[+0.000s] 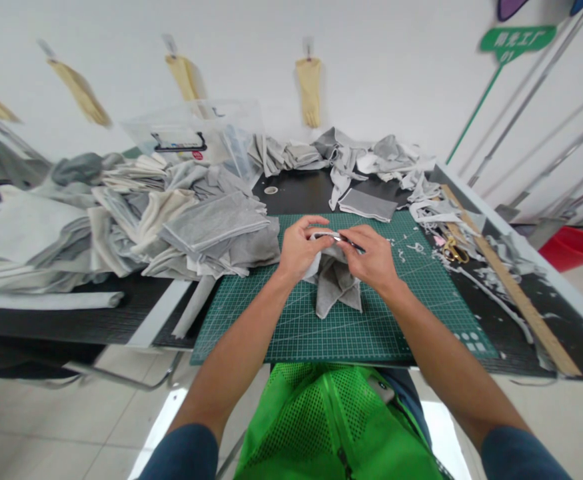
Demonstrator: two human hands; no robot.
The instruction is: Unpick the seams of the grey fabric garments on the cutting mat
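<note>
My left hand [297,250] is closed on the upper edge of a grey cloth [338,287], whose pale edge strip shows between thumb and fingers. Wrapped round a small dark-handled tool with a shiny metal tip [355,245] is my right hand [374,260]. The tip touches the cloth's edge close to my left fingertips; its exact kind is hard to make out. Below both hands the loose cloth hangs in points over a green cutting mat [291,330].
Grey cloths [211,223] lie heaped at the left, before a clear plastic box [196,133]. A flat grey cloth [368,205] lies behind the mat. At the right are gold-handled scissors [454,251], scraps, a wooden ruler [514,287] and a red bucket [574,248].
</note>
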